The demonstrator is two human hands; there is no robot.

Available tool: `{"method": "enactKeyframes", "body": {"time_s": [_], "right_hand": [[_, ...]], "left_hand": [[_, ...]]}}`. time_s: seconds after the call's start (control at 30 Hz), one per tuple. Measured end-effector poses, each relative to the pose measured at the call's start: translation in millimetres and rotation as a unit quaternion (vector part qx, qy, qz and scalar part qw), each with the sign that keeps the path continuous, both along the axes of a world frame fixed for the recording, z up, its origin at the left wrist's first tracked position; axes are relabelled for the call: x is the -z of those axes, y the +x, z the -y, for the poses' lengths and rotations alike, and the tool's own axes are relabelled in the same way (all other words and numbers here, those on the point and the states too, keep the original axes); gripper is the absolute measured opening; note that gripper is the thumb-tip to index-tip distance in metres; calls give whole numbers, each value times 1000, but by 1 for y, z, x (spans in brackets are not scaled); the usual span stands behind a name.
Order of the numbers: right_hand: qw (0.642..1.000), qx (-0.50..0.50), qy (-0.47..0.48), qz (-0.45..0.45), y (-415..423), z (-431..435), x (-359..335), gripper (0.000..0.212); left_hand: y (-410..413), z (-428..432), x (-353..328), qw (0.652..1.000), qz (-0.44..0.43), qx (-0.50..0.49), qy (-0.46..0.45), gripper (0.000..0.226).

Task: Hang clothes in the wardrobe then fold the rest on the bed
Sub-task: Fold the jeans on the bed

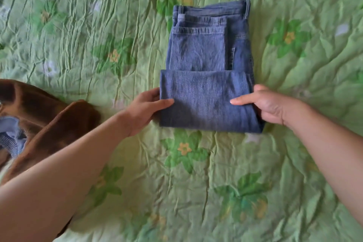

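Observation:
A pair of blue jeans (208,61) lies folded on the green flowered bedspread (98,35), waistband at the far end. The near part is doubled over into a thick fold. My left hand (147,108) grips the left edge of that fold, thumb on top and fingers tucked under. My right hand (269,106) grips the right edge the same way, thumb lying across the denim.
A brown garment (51,112) lies bunched at the left edge of the bed, with a piece of blue striped cloth (11,135) on it. The crumpled bedspread stretches all round the jeans.

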State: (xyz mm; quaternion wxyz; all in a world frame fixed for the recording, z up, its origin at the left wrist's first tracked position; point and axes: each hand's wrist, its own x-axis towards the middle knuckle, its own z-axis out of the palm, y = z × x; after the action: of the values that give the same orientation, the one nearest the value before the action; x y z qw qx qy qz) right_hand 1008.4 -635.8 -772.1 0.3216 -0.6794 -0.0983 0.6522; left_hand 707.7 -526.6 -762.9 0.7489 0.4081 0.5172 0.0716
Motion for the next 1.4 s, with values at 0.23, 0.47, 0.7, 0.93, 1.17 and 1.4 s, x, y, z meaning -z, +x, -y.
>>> {"method": "enactKeyframes", "body": {"time_s": [0.23,0.47,0.7,0.93,1.17,1.4], "right_hand": [[999,31,-8,0,-10,-2,7,63],[999,50,-7,3,-31,39,-5,56],[996,46,-75,-9,-83,142,-8,38],[995,52,-43,78,-97,151,-12,18],[991,62,46,112,-57,90,-54,20],[964,-16,58,258,-20,4,-26,7]], "left_hand": [[16,3,-1,998,-47,-21,47,22],[9,27,-9,986,-119,37,108,14],[-45,122,-11,986,-139,63,65,17],[-48,130,-21,984,-126,60,110,11],[-9,68,-59,981,-70,50,173,19],[46,0,-27,956,-198,48,210,24]]}}
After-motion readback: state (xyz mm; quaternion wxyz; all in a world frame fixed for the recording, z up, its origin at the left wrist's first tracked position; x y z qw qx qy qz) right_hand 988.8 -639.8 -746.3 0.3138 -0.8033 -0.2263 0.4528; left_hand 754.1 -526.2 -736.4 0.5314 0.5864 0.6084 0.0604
